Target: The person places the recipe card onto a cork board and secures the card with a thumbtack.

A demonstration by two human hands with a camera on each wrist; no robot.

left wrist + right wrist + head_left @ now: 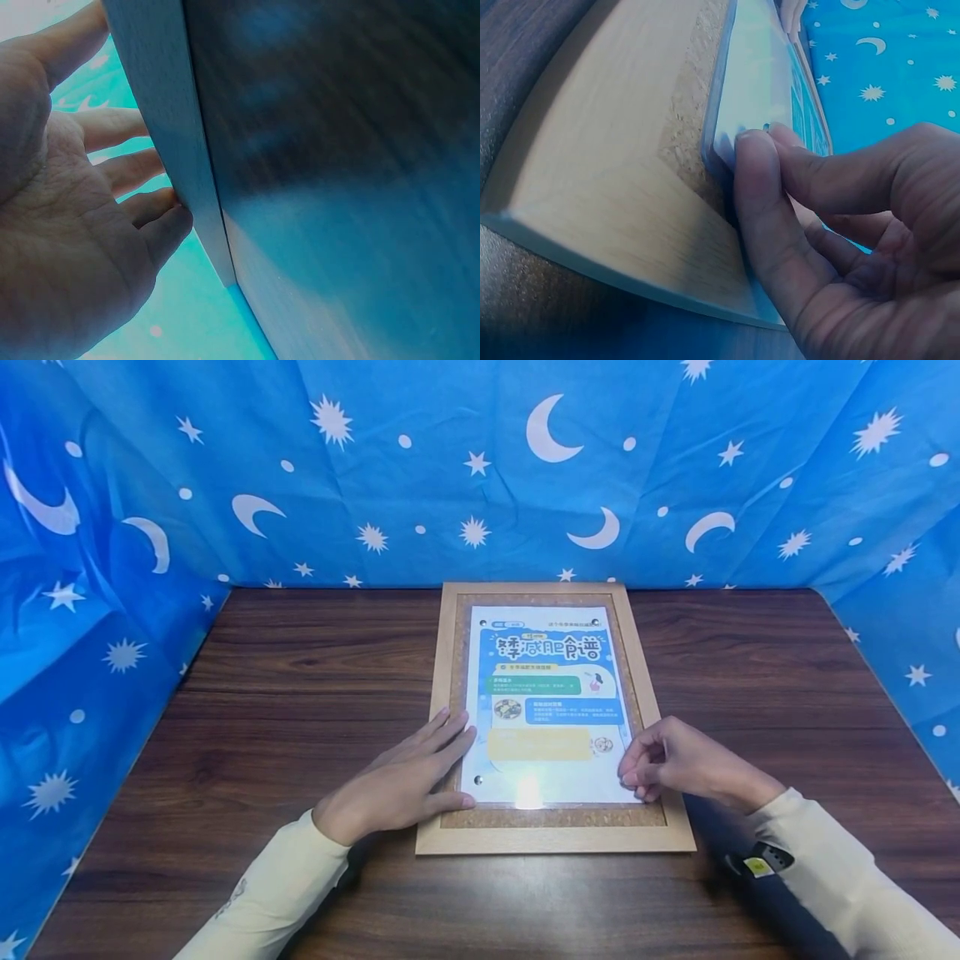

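A printed sheet (547, 685) under a clear cover lies on the cork of a wood-framed board (555, 841). Round silver thumbtacks sit at its top left (483, 623), top right (596, 622) and bottom left (478, 780) corners. My left hand (408, 777) rests, fingers extended, across the frame's left side, its fingertips and thumb reaching the sheet's left edge. At the sheet's bottom right corner my right hand (667, 764) pinches a thumbtack (766, 127) between thumb and index finger; only a small shiny bit of it shows, the fingertips hiding the rest.
The board lies on a dark wooden table (322, 677), its far edge near a blue curtain (450, 468) with white moons and stars. Curtain also hangs at both sides. A dark band with a yellow label (761, 864) is on the right sleeve.
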